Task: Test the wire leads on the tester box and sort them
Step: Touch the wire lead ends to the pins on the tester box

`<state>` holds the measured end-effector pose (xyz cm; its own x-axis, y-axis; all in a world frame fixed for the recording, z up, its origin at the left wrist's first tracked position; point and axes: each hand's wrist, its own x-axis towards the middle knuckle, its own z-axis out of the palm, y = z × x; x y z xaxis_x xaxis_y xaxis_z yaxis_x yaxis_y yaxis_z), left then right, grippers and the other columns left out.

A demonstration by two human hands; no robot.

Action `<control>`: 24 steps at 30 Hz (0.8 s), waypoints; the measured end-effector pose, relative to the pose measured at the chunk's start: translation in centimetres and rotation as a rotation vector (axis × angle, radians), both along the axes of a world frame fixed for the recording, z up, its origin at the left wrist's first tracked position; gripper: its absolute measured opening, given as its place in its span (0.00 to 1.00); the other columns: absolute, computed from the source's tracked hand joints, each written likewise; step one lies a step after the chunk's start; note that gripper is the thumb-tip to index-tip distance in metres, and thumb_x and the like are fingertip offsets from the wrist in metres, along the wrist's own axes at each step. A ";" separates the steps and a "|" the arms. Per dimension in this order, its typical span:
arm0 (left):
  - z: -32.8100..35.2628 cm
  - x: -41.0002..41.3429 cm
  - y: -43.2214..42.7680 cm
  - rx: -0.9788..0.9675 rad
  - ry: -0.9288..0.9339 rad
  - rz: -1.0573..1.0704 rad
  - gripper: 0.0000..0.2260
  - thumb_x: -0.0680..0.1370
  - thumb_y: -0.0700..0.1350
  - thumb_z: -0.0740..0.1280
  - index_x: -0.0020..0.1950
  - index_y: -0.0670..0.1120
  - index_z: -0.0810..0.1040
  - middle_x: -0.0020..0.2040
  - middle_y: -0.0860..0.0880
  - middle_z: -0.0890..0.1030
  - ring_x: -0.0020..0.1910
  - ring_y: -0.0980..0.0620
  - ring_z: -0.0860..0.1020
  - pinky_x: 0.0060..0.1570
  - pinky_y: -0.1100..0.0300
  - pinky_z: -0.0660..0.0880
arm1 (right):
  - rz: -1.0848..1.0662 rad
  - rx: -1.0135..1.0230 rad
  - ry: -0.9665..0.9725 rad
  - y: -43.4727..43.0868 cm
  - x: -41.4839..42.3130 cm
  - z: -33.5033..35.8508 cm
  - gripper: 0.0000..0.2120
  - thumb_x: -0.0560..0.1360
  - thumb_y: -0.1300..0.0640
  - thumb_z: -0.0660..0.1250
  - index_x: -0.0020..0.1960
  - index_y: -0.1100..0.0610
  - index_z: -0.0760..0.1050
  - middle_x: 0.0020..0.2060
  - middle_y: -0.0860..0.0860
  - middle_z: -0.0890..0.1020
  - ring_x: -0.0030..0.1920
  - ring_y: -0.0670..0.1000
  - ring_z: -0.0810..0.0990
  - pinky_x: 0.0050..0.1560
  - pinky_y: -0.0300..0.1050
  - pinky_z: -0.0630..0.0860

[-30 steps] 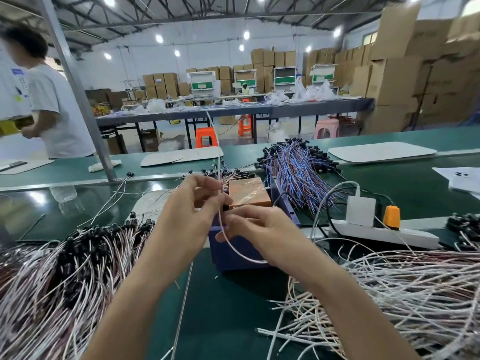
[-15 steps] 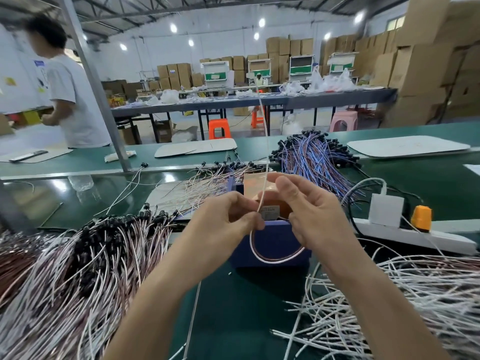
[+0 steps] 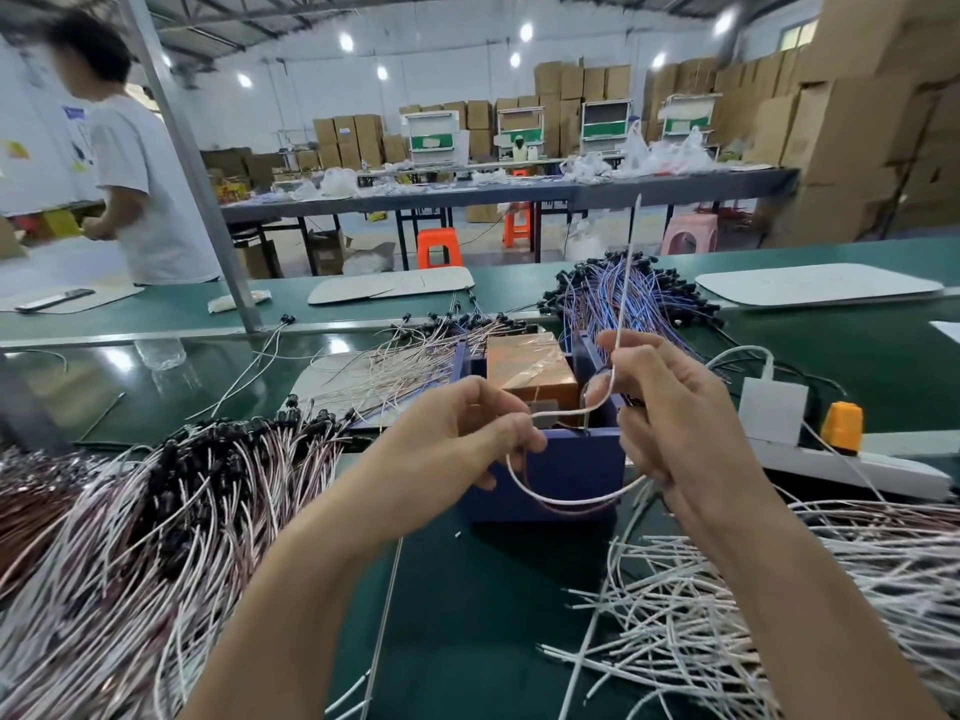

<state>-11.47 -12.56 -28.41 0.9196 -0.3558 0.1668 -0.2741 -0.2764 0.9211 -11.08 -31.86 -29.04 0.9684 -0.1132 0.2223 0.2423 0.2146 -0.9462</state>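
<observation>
My left hand [image 3: 467,433] pinches a thin white wire lead [image 3: 566,498] between thumb and forefinger, just in front of the tester box [image 3: 571,459]. My right hand [image 3: 670,413] has its fingers curled round the same lead. From there one end of the lead stands up straight and stiff above the knuckles. Between the two hands the lead hangs in a smooth round loop, in front of the front wall of the box.

The tester box is a dark blue open case with flat matte walls, and it stands on the green bench mat [image 3: 457,615]. Inside sits a copper-coloured block [image 3: 530,366] under a shiny clear film.

On the left lies a thick heap of white and brown leads [image 3: 156,511] with small black caps. On the right there is a loose pile of plain white leads [image 3: 727,615] with bare tips. Behind the box a bundle of blue and violet leads [image 3: 623,304] spreads like a fan. Beside my right hand lies a white power strip [image 3: 857,459], which carries a square white adapter [image 3: 771,407] and an orange plug [image 3: 842,426].
</observation>
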 end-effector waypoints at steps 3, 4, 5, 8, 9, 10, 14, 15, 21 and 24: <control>-0.2 -0.1 -0.2 0.008 0.027 -0.052 0.03 0.82 0.42 0.65 0.53 0.42 0.76 0.43 0.49 0.86 0.41 0.55 0.81 0.39 0.63 0.78 | 0.015 0.023 0.016 0.0 0.2 -0.2 0.11 0.82 0.59 0.59 0.59 0.52 0.78 0.32 0.52 0.79 0.18 0.44 0.57 0.18 0.34 0.54; -0.3 0.0 -0.3 0.014 0.031 -0.065 0.04 0.82 0.42 0.65 0.54 0.42 0.76 0.43 0.49 0.86 0.41 0.55 0.81 0.39 0.63 0.78 | 0.013 0.030 0.015 0.0 0.3 -0.2 0.11 0.83 0.58 0.59 0.59 0.52 0.79 0.32 0.52 0.78 0.18 0.44 0.57 0.18 0.34 0.54; -0.4 0.0 -0.3 0.014 0.035 -0.074 0.04 0.82 0.42 0.65 0.54 0.42 0.76 0.43 0.49 0.86 0.41 0.55 0.81 0.40 0.63 0.78 | 0.009 0.034 0.015 0.0 0.3 -0.2 0.10 0.83 0.58 0.60 0.59 0.52 0.79 0.32 0.52 0.78 0.18 0.44 0.57 0.18 0.34 0.54; -0.7 0.2 -0.4 -0.063 0.079 -0.079 0.03 0.81 0.42 0.66 0.53 0.44 0.77 0.42 0.49 0.85 0.40 0.55 0.80 0.38 0.64 0.78 | 0.001 0.061 0.016 -0.3 0.5 -0.2 0.10 0.83 0.58 0.60 0.58 0.53 0.80 0.31 0.51 0.78 0.17 0.44 0.57 0.18 0.34 0.54; -0.8 0.3 -0.4 -0.118 0.112 -0.077 0.03 0.81 0.42 0.67 0.53 0.44 0.78 0.41 0.50 0.84 0.40 0.55 0.79 0.37 0.64 0.77 | 0.004 0.073 0.017 -0.4 0.5 -0.3 0.10 0.83 0.58 0.60 0.58 0.53 0.80 0.31 0.51 0.78 0.17 0.44 0.56 0.18 0.34 0.54; -0.8 0.4 -0.4 -0.180 0.154 -0.076 0.04 0.81 0.43 0.66 0.54 0.44 0.79 0.41 0.50 0.83 0.39 0.55 0.79 0.36 0.63 0.77 | 0.009 0.076 0.017 -0.4 0.6 -0.4 0.10 0.83 0.58 0.60 0.57 0.53 0.80 0.30 0.50 0.78 0.17 0.44 0.56 0.17 0.34 0.54; -1.1 0.8 -0.5 -0.296 0.253 -0.037 0.06 0.80 0.44 0.66 0.53 0.45 0.81 0.41 0.50 0.84 0.39 0.56 0.79 0.36 0.64 0.76 | 0.003 0.004 0.011 -0.5 0.9 -0.8 0.11 0.83 0.55 0.62 0.53 0.50 0.83 0.29 0.50 0.77 0.18 0.45 0.57 0.18 0.33 0.55; -1.2 1.0 -0.5 -0.301 0.254 -0.012 0.05 0.80 0.45 0.66 0.52 0.45 0.81 0.42 0.50 0.84 0.39 0.56 0.80 0.36 0.64 0.77 | -0.007 -0.010 0.006 -0.5 0.9 -0.9 0.11 0.83 0.53 0.62 0.51 0.50 0.84 0.28 0.50 0.76 0.18 0.45 0.57 0.18 0.33 0.55; -1.2 1.7 1.2 -0.484 0.290 0.116 0.04 0.79 0.45 0.67 0.51 0.47 0.80 0.39 0.49 0.84 0.38 0.53 0.83 0.36 0.62 0.80 | 0.020 0.019 0.000 -2.2 0.9 -1.1 0.09 0.80 0.50 0.67 0.53 0.50 0.85 0.24 0.47 0.69 0.19 0.44 0.58 0.18 0.32 0.57; -1.3 1.9 1.6 -0.488 0.286 0.120 0.05 0.77 0.45 0.68 0.48 0.50 0.84 0.40 0.48 0.83 0.39 0.53 0.83 0.37 0.61 0.80 | 0.052 0.045 0.044 -2.9 1.2 -1.2 0.09 0.81 0.56 0.65 0.54 0.53 0.85 0.25 0.48 0.72 0.18 0.43 0.58 0.17 0.32 0.56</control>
<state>-9.61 -11.00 -29.67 0.9814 -0.1904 0.0239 0.0120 0.1852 0.9826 -9.92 -34.77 -30.21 0.9819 -0.0716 0.1755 0.1884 0.2687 -0.9446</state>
